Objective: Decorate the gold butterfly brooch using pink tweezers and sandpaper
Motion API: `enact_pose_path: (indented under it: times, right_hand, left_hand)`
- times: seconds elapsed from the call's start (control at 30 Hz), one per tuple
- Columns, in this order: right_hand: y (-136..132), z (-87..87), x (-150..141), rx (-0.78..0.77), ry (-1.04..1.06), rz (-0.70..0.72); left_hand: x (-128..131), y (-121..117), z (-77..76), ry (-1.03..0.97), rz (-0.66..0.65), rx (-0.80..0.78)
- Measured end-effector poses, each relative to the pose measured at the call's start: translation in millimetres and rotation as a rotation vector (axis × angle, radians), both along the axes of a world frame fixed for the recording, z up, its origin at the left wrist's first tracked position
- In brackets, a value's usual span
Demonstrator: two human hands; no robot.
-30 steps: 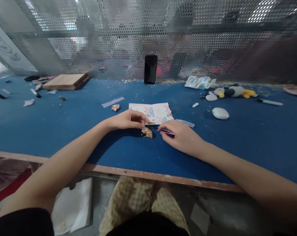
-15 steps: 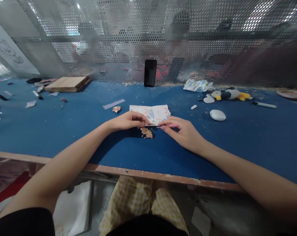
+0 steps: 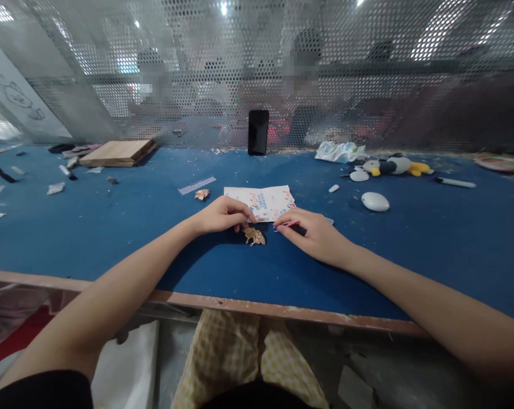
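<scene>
My left hand has its thumb and fingers closed on the edge of a gold butterfly-shaped ornament, just above the blue table. In my right hand is a thin pink pen-like stick, its tip pointing left towards the ornament with a small gap between them. Behind both hands lies a white sheet of sandpaper, back side up, printed "coated abrasive". My fingers hover at its near edge. A second gold ornament rests to the left, beside a strip of small rhinestones.
A black phone leans upright against the perforated metal screen. Wooden boards lie back left with scattered scraps. On the right are a white mouse-like object, a plush duck, a wipes packet and a marker.
The view has tilted up slightly. The pink stick's tip has come off the sandpaper's near edge and is angled differently. The ornament has turned a little in my left fingers.
</scene>
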State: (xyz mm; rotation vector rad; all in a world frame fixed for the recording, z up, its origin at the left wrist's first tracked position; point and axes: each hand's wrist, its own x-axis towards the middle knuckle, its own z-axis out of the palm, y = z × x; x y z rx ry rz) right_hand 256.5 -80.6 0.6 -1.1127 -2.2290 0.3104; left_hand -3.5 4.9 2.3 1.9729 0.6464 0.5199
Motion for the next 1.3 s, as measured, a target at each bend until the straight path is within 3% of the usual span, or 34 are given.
enact_pose_path:
  times: [0.23,0.37,0.77,1.07,1.3]
  right_hand:
    - [2,-2.0,2,0.043,0.064,-0.052]
    - [0,1.1,1,0.051,0.16,-0.053]
    - [2,-3.6,-1,-0.013,0.268,0.015]
    - [-3,-3.0,-1,0.1,0.288,-0.07]
    - [-3,-3.1,-1,0.07,0.335,-0.079]
  left_hand:
    - [5,-3,1.7,0.003,0.104,0.213]
    - [13,-11,2.0,0.0,0.054,0.291]
    - [19,-23,1.3,-0.045,0.066,0.409]
    - [14,-18,5.1,-0.051,0.067,0.485]
    - [18,-23,2.1,-0.072,0.062,0.466]
